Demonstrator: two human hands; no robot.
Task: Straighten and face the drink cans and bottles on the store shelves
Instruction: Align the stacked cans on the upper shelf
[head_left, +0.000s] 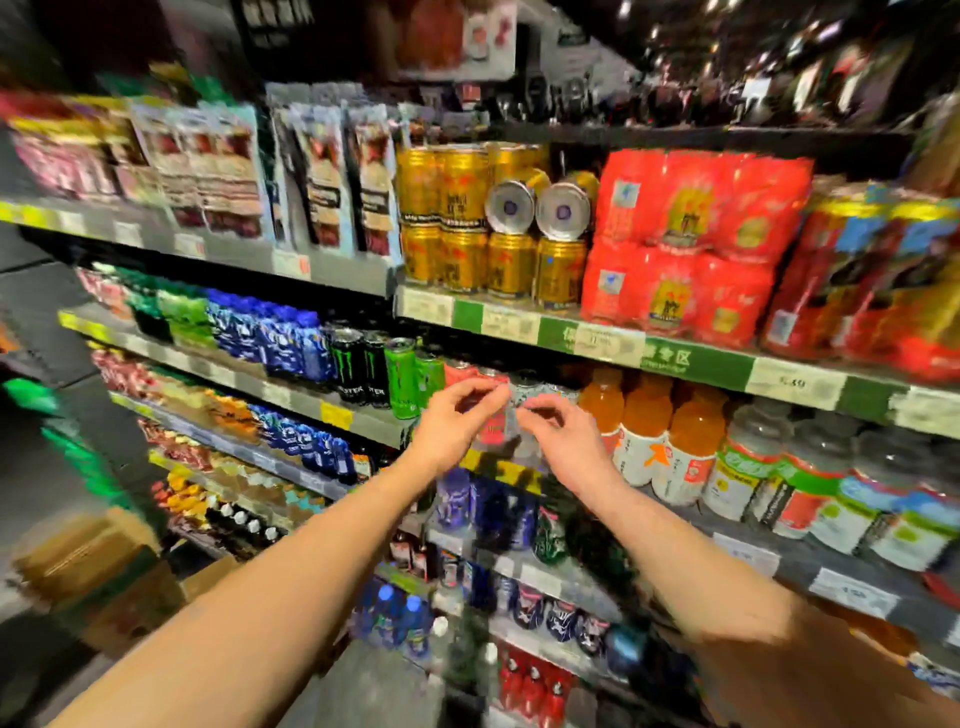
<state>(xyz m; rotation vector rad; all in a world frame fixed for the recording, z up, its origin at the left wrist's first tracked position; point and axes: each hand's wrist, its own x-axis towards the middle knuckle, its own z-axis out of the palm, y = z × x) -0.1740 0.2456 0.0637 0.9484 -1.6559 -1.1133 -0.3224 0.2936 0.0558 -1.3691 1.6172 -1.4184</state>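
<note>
Both my arms reach toward the second shelf from the top. My left hand (457, 421) hovers with curled, parted fingers in front of a red can (491, 426). My right hand (561, 436) is beside it, fingers apart, in front of a pale can (524, 389); neither hand visibly grips anything. To the left stand black cans (348, 369) and green cans (402, 379). Orange-capped bottles (644, 431) stand to the right. On the shelf above, gold cans (462, 234) are stacked, two of them (535, 208) lying on their sides. The picture is motion-blurred.
Red multipacks (685, 244) fill the upper shelf at right. Clear bottles with green and red labels (810, 478) stand far right. Blue pouches (275, 338) sit at left; lower shelves hold more cans and bottles (530, 686). Cardboard boxes (104, 577) lie on the floor at left.
</note>
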